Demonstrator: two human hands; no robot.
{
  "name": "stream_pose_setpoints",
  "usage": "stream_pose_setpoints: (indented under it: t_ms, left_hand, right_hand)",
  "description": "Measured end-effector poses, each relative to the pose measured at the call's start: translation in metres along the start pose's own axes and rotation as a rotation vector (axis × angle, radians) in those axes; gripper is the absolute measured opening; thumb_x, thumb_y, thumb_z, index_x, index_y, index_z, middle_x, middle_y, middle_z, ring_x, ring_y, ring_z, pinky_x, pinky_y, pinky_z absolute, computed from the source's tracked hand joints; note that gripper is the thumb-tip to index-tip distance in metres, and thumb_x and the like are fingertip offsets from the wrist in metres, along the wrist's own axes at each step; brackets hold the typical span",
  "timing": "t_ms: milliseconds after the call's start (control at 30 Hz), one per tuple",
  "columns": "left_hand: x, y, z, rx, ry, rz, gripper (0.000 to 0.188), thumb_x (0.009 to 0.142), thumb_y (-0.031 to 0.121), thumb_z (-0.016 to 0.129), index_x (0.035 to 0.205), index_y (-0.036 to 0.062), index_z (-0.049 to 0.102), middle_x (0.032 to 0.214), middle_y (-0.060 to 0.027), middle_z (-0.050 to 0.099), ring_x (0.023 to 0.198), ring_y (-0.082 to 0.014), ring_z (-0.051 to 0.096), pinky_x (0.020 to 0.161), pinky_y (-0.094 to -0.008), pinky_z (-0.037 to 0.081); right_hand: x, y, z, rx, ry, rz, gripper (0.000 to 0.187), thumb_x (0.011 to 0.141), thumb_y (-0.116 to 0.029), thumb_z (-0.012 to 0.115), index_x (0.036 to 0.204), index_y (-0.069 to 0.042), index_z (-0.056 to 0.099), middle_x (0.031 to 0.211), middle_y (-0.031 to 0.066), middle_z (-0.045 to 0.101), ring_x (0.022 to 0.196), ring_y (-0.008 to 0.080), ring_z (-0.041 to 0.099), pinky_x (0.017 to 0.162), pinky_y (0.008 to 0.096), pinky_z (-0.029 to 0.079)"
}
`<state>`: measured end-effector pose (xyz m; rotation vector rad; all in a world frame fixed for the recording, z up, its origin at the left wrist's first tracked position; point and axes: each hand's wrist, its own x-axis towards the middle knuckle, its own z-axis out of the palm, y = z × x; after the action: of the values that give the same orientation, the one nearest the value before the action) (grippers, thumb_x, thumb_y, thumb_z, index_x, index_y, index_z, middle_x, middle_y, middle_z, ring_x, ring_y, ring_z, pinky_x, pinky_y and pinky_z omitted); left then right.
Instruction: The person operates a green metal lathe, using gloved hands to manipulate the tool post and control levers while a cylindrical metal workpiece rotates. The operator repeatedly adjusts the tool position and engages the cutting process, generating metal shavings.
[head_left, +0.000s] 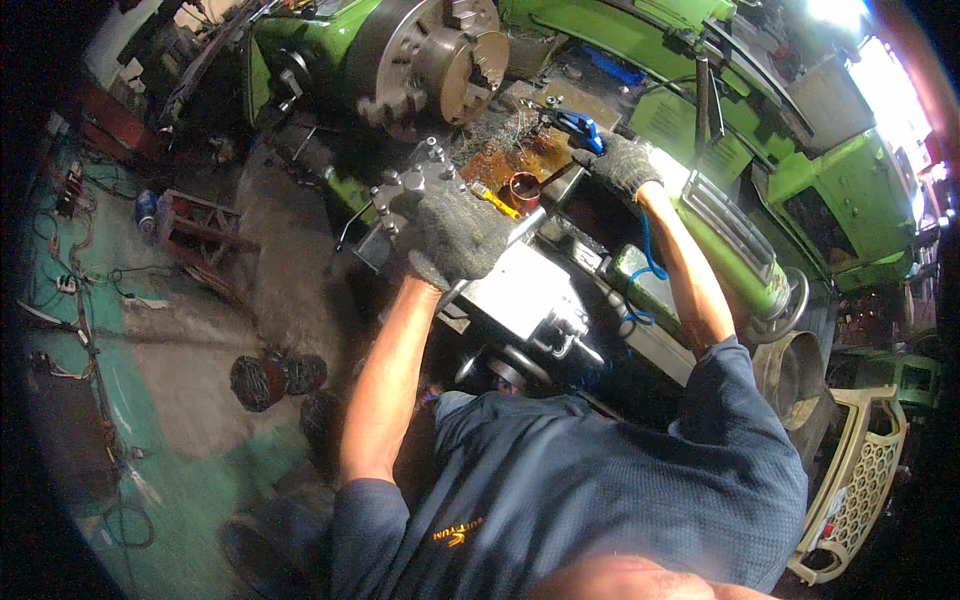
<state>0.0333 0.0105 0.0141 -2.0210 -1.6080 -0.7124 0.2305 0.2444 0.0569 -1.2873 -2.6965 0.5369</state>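
Observation:
My right hand (pixel 622 165), in a dark grey knitted glove, is closed around a blue air blow gun (pixel 578 130) above the lathe bed. A thin blue hose (pixel 648 245) hangs from beside that wrist. My left hand (pixel 458 238), gloved likewise, lies over the lathe's tool post (pixel 415 180); its fingers are hard to make out against the dark metal. Just right of it is a yellow-handled tool (pixel 497 202). Beyond that stands a reddish-brown cup (pixel 523 188) with a stick-like handle leaning out. Metal chips (pixel 500 135) lie below the chuck (pixel 465 75).
Green lathe bodywork (pixel 690 130) runs along the far side, with a handwheel (pixel 785 310) at the right. A bright metal slide (pixel 525 290) lies before me. Left on the floor are cables (pixel 85 300), a red stand (pixel 205 235) and dark bundles (pixel 275 380). A cream grille (pixel 850 480) stands lower right.

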Motion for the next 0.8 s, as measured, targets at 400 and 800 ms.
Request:
stream_pose_setpoints:
  t_ms: [400, 800]
  left_hand:
    - [0.008, 0.004, -0.011, -0.089, 0.035, 0.019, 0.021, 0.078, 0.032, 0.063, 0.065, 0.0160, 0.064, 0.063, -0.0082, 0.062, 0.060, -0.0299, 0.061, 0.057, -0.0450, 0.045]
    - [0.018, 0.012, -0.011, -0.499, 0.157, -0.145, 0.020, 0.074, 0.026, 0.072, 0.061, 0.0111, 0.068, 0.058, -0.0108, 0.062, 0.057, -0.0276, 0.063, 0.055, -0.0407, 0.048]
  right_hand:
    - [-0.018, 0.028, 0.017, -0.036, 0.037, 0.049, 0.058, 0.086, -0.052, 0.067, 0.126, -0.010, 0.065, 0.119, 0.0240, 0.068, 0.111, 0.0390, 0.065, 0.098, 0.0476, 0.049]
    - [-0.117, 0.037, -0.002, 0.088, 0.252, 0.176, 0.054, 0.083, -0.038, 0.070, 0.128, -0.010, 0.060, 0.112, 0.0229, 0.069, 0.101, 0.0409, 0.067, 0.086, 0.0488, 0.053]
